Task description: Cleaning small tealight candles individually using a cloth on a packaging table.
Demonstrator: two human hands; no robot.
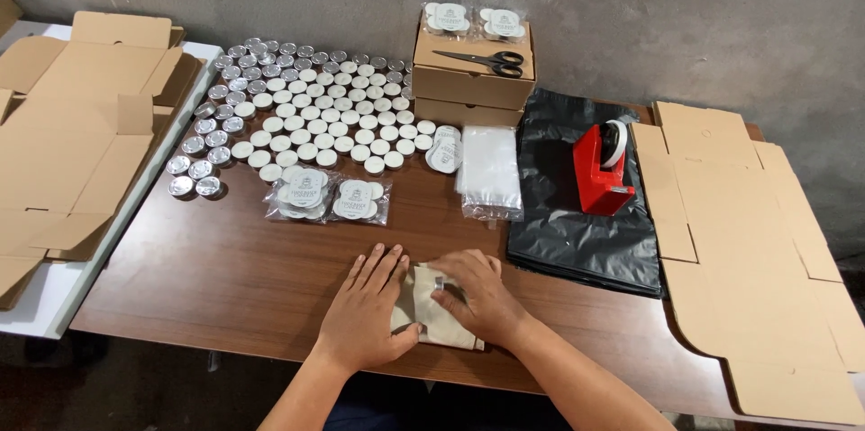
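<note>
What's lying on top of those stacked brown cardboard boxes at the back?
Black-handled scissors and two clear packets of white tealight candles lie on the stacked brown cardboard boxes; the boxes' contents are hidden.

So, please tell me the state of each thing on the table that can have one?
Left hand: flat on the beige pouch.
Right hand: pressing on the pouch.
Scissors: closed, lying on the top box.
Stacked boxes: closed.
Cardboard sheets: flat, unfolded.
Tape dispenser: upright on the black bags.
Candle packs: sealed.
</note>
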